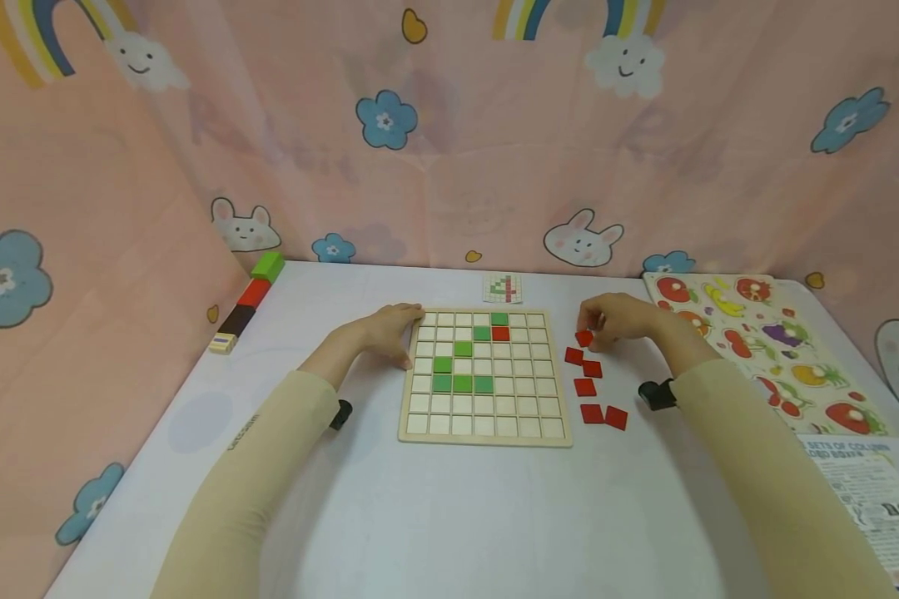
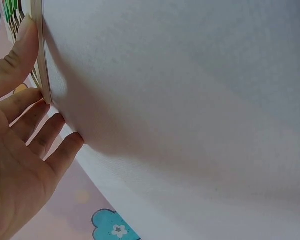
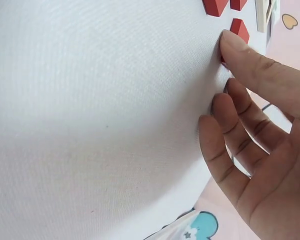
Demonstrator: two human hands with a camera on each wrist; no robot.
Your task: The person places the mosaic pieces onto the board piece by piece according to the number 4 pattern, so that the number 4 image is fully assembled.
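Observation:
A wooden grid board (image 1: pixel 487 443) lies flat on the white table, with several green tiles (image 1: pixel 462 383) and one red tile (image 1: pixel 500 334) in its white squares. My left hand (image 1: pixel 384 330) rests at the board's far left corner. In the left wrist view its thumb (image 2: pixel 26 45) touches the frame and the other fingers lie spread, fairly straight. Right of the board are several loose red tiles (image 1: pixel 593 413). My right hand (image 1: pixel 620 320) pinches the farthest loose red tile (image 1: pixel 584 339) between thumb (image 3: pixel 250 60) and index finger; the thumb partly hides that tile.
Behind the board lies a small pattern card (image 1: pixel 503 289) with green and red squares. A fruit puzzle board (image 1: pixel 775 349) and a printed sheet (image 1: pixel 869 491) are at the right. Coloured blocks (image 1: pixel 254 293) line the far left edge. A pink patterned curtain (image 1: pixel 449 166) hangs behind the table.

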